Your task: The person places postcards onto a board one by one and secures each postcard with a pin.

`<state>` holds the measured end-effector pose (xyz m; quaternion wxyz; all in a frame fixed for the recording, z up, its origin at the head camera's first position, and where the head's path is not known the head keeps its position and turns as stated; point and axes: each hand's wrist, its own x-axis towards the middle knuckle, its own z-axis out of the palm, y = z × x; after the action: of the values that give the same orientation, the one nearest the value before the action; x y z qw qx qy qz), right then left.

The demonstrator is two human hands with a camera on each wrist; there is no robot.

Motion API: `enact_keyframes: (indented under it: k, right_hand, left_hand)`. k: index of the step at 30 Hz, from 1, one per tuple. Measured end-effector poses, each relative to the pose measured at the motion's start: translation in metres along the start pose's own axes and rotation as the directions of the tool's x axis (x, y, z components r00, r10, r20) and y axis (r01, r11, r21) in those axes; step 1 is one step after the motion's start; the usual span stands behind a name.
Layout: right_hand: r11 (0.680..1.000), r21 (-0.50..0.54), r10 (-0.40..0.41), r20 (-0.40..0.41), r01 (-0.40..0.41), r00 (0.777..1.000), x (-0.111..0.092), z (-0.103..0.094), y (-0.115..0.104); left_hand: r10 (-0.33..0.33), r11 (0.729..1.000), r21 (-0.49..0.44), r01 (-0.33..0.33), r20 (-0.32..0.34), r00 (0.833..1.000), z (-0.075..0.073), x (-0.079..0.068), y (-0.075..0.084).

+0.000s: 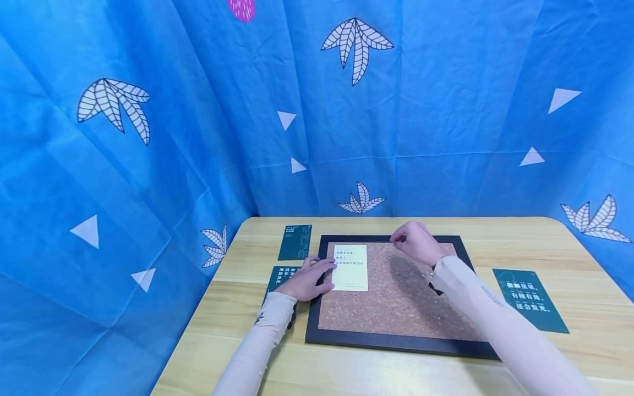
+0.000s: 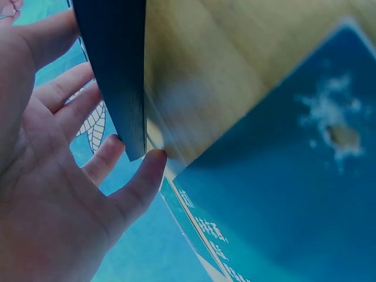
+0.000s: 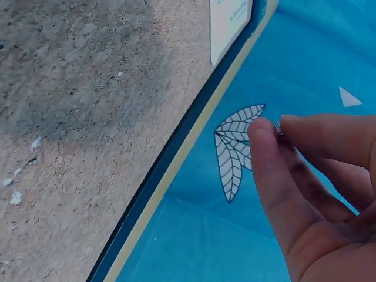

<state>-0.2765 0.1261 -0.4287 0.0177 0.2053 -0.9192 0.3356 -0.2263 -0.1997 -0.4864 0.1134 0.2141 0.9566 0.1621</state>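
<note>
The left hand (image 1: 308, 280), fingers loosely spread, touches the yellow card (image 1: 351, 275) on the corkboard (image 1: 386, 313); the right hand (image 1: 418, 242) pinches what looks like a pin (image 3: 280, 133).

The downward head view shares the corkboard (image 1: 371, 313) with close right-wrist.

Right green card (image 1: 531, 300): likely “有棱有角”

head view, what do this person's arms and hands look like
Both the left hand and right hand look bare, without gloves. The left sleeve and right sleeve are long and whitish, reaching the wrists. The left has a dark mark near its cuff; the right has faint grey marking.
</note>
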Motion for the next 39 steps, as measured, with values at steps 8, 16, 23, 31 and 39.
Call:
enact_keyframes:
  k: [8,16,23,31,39]
  right_hand:
    - [1.0,-0.013,-0.014,0.034,0.014,0.999,0.011,0.008,-0.008]
    - [0.998,-0.043,-0.043,0.063,0.045,0.997,0.025,0.016,-0.011]
    - [0.997,-0.035,-0.068,0.075,0.071,0.995,0.03,0.025,-0.009]
    - [0.994,-0.045,-0.093,0.092,0.098,0.991,0.039,0.035,-0.004]
    - [0.985,-0.081,-0.148,0.092,0.155,0.985,0.047,0.047,-0.001]
  left_hand:
    - [0.036,0.999,-0.019,-0.036,-0.005,0.999,-0.001,0.0,-0.001]
    - [0.034,0.999,-0.023,-0.034,-0.011,0.999,-0.001,0.001,-0.001]
    - [0.028,1.0,-0.013,-0.028,-0.008,1.0,0.0,0.0,0.0]
    - [0.034,0.999,-0.022,-0.034,-0.006,0.999,0.0,0.0,-0.001]
    - [0.037,0.999,-0.022,-0.037,-0.01,0.999,0.0,0.002,-0.003]
